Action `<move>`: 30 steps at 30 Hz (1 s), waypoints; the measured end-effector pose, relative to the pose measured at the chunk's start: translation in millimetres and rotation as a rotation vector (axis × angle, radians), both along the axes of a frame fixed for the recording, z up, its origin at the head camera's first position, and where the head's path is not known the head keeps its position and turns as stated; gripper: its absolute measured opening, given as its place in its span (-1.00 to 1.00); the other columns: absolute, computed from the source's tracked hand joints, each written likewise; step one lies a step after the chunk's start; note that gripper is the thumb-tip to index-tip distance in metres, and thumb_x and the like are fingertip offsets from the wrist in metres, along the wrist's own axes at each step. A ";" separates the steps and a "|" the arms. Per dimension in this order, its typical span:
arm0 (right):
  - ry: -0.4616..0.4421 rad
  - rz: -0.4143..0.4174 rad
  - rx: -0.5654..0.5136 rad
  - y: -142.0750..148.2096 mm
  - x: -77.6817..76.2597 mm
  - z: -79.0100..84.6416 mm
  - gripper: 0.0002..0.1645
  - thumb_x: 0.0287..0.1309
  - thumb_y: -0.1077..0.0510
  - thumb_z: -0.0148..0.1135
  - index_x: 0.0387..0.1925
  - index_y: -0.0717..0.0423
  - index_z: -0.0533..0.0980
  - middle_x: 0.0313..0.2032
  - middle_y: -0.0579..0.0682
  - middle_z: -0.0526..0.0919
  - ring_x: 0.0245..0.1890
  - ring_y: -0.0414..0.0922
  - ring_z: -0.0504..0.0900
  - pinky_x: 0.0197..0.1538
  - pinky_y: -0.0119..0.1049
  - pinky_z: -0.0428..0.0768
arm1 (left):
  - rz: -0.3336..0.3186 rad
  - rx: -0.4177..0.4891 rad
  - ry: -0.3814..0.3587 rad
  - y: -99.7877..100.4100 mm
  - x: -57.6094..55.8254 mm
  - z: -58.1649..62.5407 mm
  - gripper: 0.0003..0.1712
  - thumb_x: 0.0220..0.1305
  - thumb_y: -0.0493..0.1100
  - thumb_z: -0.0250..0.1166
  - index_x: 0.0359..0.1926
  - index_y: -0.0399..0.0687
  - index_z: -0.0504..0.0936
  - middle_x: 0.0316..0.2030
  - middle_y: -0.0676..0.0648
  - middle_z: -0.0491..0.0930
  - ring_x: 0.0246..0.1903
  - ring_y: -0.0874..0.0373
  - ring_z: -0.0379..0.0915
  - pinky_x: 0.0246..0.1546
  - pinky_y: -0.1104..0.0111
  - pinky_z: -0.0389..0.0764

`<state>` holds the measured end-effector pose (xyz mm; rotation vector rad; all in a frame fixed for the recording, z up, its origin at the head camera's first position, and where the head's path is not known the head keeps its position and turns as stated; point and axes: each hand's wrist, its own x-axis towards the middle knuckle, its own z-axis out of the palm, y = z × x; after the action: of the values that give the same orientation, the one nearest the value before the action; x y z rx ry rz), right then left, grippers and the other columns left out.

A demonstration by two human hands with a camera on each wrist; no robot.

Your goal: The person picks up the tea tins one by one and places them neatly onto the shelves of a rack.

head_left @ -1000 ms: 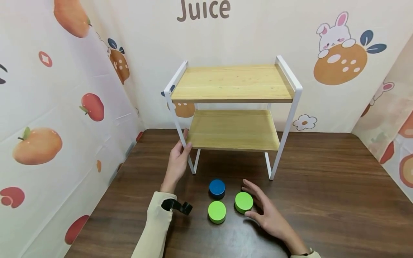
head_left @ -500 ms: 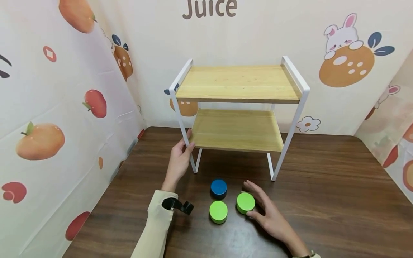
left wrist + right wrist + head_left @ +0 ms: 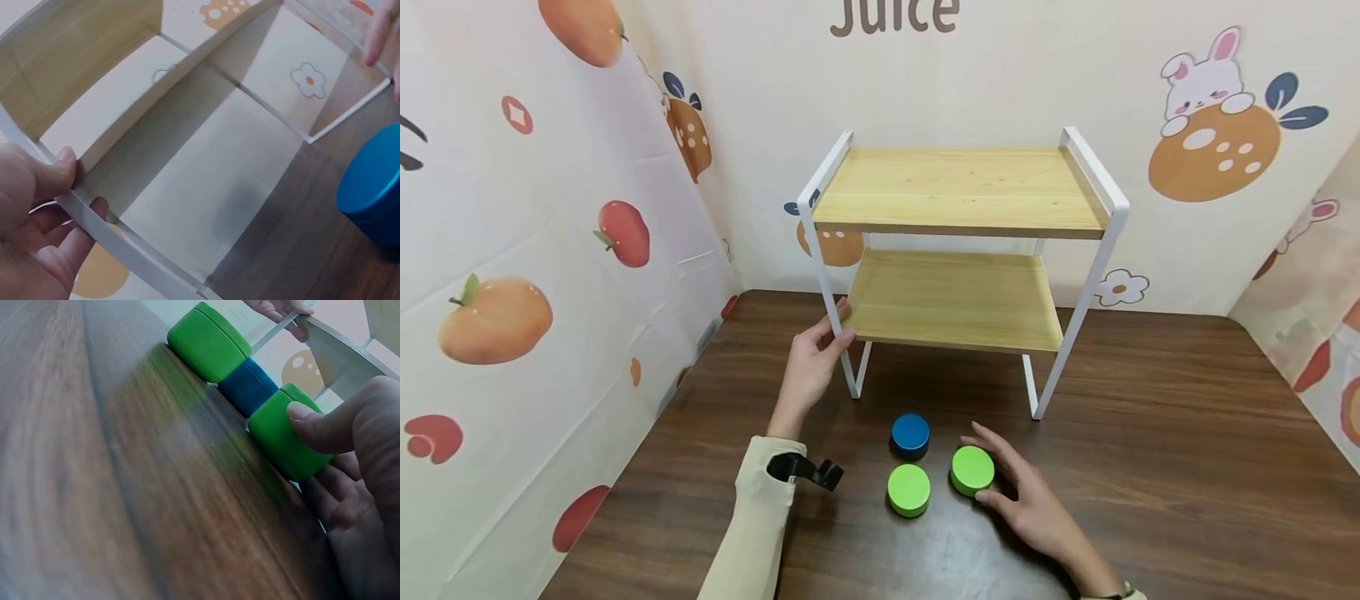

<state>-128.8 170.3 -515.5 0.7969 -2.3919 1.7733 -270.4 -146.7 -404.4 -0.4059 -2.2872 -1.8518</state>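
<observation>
My left hand (image 3: pixel 809 368) grips the left side of a two-tier shelf (image 3: pixel 958 192) with white metal frames and pale wooden boards. In the left wrist view its thumb presses the lower board's edge, and the fingers wrap the white leg (image 3: pixel 134 250). On the table, my right hand (image 3: pixel 1026 500) is curved round a green round tin (image 3: pixel 972 469), the thumb (image 3: pixel 306 419) on its near side. Left of it stand a second green round tin (image 3: pixel 908 489) and a blue round tin (image 3: pixel 910 435). All three stand upright, and a lid seam shows in the right wrist view.
The shelf stands on a dark wooden table (image 3: pixel 1187 450), its legs behind the tins. Behind and beside the table hang pale cloths (image 3: pixel 1000 75) printed with fruit and rabbits. A black strap mount (image 3: pixel 805 470) sticks out from the left sleeve.
The head view has shifted a little, so the shelf and tins appear slightly further right. Both hands keep their places on the shelf and the green tin.
</observation>
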 end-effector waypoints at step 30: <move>0.140 -0.078 0.104 -4.7 1.0 4.2 -0.24 0.19 0.39 0.45 0.42 0.24 0.46 0.26 0.18 0.62 0.35 -0.39 0.48 0.36 -0.70 0.28 | 0.003 0.001 -0.039 -4.3 -2.9 -2.7 -0.45 0.53 -0.17 0.30 0.45 -0.21 0.51 0.52 -0.05 0.42 0.43 -0.03 0.45 0.22 0.41 0.60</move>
<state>-127.8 165.6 -511.3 0.7988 -2.4044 1.5226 -273.3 -151.0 -407.1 -0.3686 -2.3105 -1.8759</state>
